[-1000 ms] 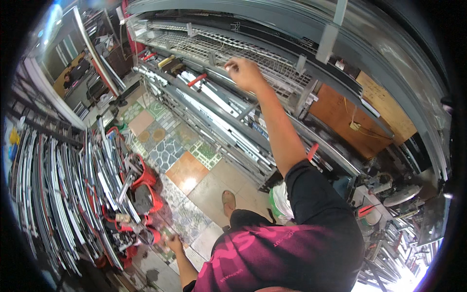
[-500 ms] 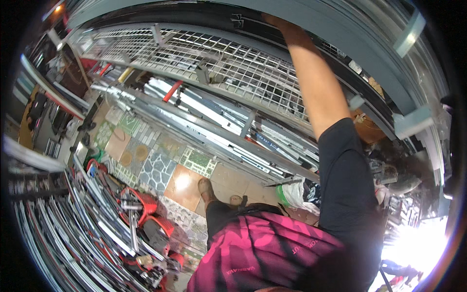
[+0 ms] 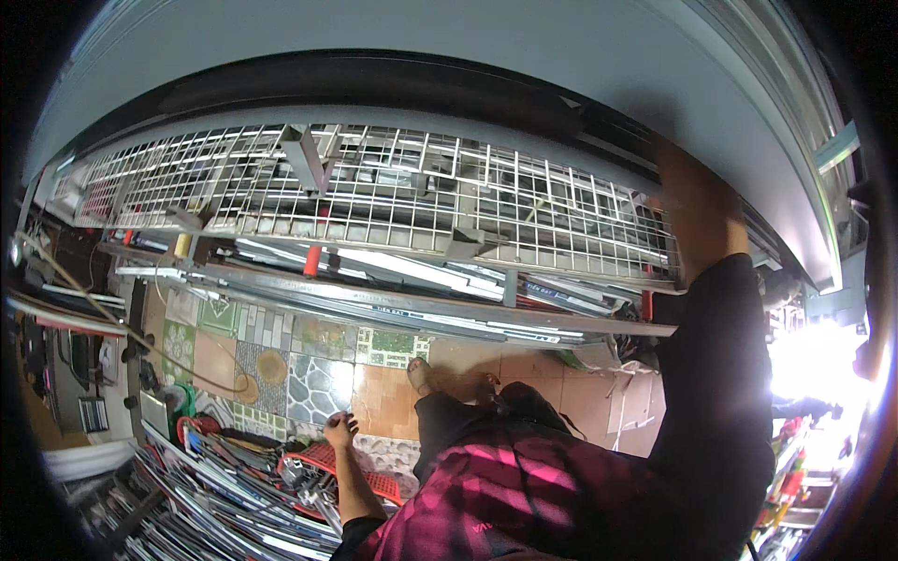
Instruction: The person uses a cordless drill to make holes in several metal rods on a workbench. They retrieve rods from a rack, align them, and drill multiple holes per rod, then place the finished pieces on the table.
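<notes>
My right arm stretches up at the right, and my right hand reaches among long dark profiles beneath a broad grey panel. Its fingers are lost in shadow, so their grip and whatever they may hold cannot be made out. Lower down, my left hand hangs over the tiled floor with nothing visible in it. Its fingers are loosely bent and apart. Near it lies a red plastic basket with metal parts in it.
A white wire mesh shelf with upright metal brackets runs across in front of me. Below it, long metal bars lie on a lower rack. Many more profiles are stacked at the lower left. Strong light glares at the right.
The view has turned, and the grey panel now fills the top. My left hand has come into sight at the lower left. My right arm stays raised, its hand now farther right in view.
</notes>
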Action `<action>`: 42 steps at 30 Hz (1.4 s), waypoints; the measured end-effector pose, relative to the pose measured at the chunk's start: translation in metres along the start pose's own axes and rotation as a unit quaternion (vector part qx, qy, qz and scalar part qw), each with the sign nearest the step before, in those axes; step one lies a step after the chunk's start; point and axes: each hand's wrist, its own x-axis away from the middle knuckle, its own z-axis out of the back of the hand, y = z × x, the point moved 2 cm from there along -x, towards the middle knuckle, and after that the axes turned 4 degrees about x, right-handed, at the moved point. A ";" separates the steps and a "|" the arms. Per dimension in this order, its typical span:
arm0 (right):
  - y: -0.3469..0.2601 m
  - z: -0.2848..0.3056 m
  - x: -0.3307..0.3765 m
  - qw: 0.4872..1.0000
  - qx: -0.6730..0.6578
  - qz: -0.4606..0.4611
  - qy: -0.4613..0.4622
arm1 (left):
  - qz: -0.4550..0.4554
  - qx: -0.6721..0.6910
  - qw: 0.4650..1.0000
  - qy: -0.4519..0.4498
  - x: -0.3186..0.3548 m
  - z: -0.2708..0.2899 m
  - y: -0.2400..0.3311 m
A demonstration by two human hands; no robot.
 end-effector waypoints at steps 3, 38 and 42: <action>0.006 0.003 0.006 1.000 0.013 -0.019 -0.008 | -0.052 -0.036 0.994 -0.094 -0.014 -0.046 0.013; -0.001 0.008 0.041 0.997 0.047 -0.055 -0.018 | 0.102 -0.092 0.982 -0.128 -0.014 -0.058 -0.024; -0.003 0.009 0.045 0.997 0.050 -0.059 -0.021 | 0.134 -0.101 0.981 -0.096 -0.011 -0.056 -0.027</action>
